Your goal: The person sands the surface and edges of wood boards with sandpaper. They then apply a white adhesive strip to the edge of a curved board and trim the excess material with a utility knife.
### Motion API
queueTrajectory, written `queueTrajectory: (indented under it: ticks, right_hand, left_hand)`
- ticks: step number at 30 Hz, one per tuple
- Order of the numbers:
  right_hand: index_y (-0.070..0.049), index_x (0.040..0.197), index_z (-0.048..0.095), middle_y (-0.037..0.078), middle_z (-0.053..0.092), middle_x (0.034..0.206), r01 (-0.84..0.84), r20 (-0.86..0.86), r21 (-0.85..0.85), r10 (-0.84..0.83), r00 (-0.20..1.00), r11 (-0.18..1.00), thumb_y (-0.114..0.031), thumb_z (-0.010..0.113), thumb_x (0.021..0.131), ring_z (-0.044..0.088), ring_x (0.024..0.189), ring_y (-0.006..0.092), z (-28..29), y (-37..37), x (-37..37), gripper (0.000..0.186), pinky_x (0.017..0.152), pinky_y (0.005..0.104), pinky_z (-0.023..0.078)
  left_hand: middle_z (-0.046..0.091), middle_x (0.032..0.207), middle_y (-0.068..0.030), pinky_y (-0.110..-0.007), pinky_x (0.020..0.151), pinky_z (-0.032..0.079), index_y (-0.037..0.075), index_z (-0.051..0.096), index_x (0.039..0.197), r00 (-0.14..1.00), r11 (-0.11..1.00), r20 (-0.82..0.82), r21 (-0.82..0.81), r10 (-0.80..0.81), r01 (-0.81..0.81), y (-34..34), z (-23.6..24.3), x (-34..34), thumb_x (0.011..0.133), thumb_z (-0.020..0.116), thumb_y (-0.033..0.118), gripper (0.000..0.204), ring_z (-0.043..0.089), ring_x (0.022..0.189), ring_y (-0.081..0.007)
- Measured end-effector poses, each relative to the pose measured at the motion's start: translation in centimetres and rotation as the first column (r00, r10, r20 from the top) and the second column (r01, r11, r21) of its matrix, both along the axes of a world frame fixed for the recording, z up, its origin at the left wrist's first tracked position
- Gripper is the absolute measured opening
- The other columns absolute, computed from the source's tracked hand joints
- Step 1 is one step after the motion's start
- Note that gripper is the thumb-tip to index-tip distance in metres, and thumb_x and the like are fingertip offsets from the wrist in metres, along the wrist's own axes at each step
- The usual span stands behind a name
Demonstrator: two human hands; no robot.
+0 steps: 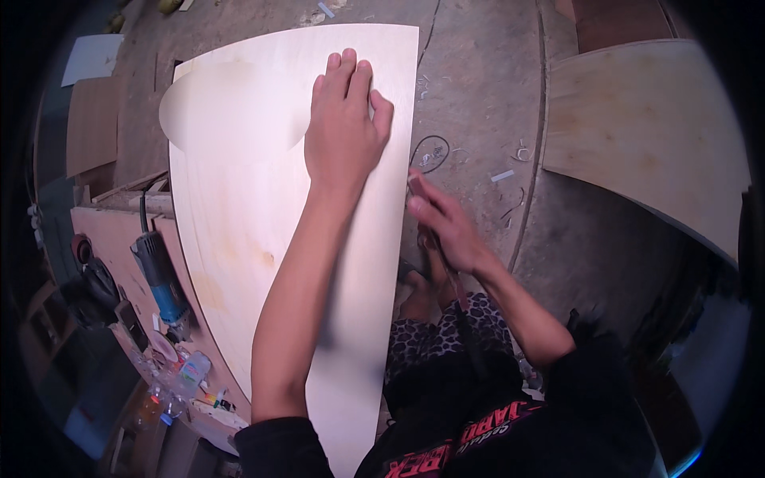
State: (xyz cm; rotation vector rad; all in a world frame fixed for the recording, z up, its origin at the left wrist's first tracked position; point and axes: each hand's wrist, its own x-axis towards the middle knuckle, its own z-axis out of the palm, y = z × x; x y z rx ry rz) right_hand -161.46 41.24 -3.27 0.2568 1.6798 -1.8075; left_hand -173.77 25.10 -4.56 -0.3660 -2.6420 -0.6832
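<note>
My left hand (344, 127) lies flat, palm down and fingers together, on the upper part of a pale plywood sheet (239, 215), pressing on its face and gripping nothing. The sheet runs from the top of the view down toward my body, with a straight edge on its right and a curved shadow across its upper left corner. My right hand (445, 227) is just beside that right edge, fingers curled around a slim hand tool (450, 275) with a dark reddish shaft that runs back toward my lap; its working end is hidden under my fingers at the edge of the sheet, so I cannot tell what kind of tool it is. Below the hand I see my patterned trousers (446, 334) and a bare foot on the concrete floor (478, 95), which is littered with thin wood curls. To my left, on a reddish board, lies a blue power tool (159, 279) with its cord, and nearer me a few small bottles (179, 378). Another curved plywood panel (645, 127) lies well apart on my right.
</note>
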Motion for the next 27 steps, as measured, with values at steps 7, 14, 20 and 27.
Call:
queueTrajectory:
  ticks: [7,14,20,27]
  right_hand:
    - [-0.001,0.155,0.02,0.025,0.035,0.154,-0.147,0.13,-0.064,0.154,0.979,0.987,-0.044,0.052,0.1,0.026,0.147,0.0286,-0.4,-2.7,18.4,0.077,0.119,0.0367,0.02]
    - [0.0,0.14,0.044,0.014,0.055,0.124,-0.095,0.286,-0.123,0.127,0.95,0.988,-0.049,0.051,0.099,0.052,0.112,0.0213,1.3,-0.7,31.6,0.064,0.095,0.0345,0.042]
    - [-0.007,0.129,0.052,0.009,0.063,0.113,-0.037,0.136,-0.116,0.053,0.989,0.993,-0.061,0.041,0.099,0.06,0.091,0.0177,6.8,-1.8,23.7,0.063,0.073,0.033,0.052]
    - [-0.008,0.15,0.034,0.016,0.045,0.145,-0.266,0.15,-0.33,0.329,0.933,0.906,-0.057,0.041,0.101,0.05,0.128,0.0309,5.6,-15.7,18.5,0.07,0.099,0.0455,0.047]
  left_hand:
    - [0.056,0.136,-0.0169,-0.056,0.111,0.033,0.004,0.061,0.121,0.993,0.989,-0.093,-0.12,0.071,-0.082,-0.4,-0.7,0.1,0.088,0.052,0.017,0.037,0.048,0.131,-0.0366]
    - [0.034,0.154,-0.0188,-0.047,0.121,0.02,0.006,0.034,0.149,0.992,0.949,0.124,0.315,-0.023,-0.018,-1.9,3.2,14.8,0.094,0.052,0.015,0.06,0.028,0.146,-0.0343]
    - [0.046,0.146,-0.0216,-0.043,0.114,0.036,0.009,0.043,0.145,0.923,0.74,0.327,0.566,0.202,-0.363,-3.8,9.8,44.8,0.093,0.056,0.011,0.054,0.043,0.136,-0.0376]
    - [0.05,0.143,-0.0198,-0.041,0.112,0.038,0.007,0.05,0.14,0.54,0.357,0.455,0.429,0.708,-0.83,-2.7,11.2,70.4,0.095,0.055,0.012,0.046,0.047,0.134,-0.0335]
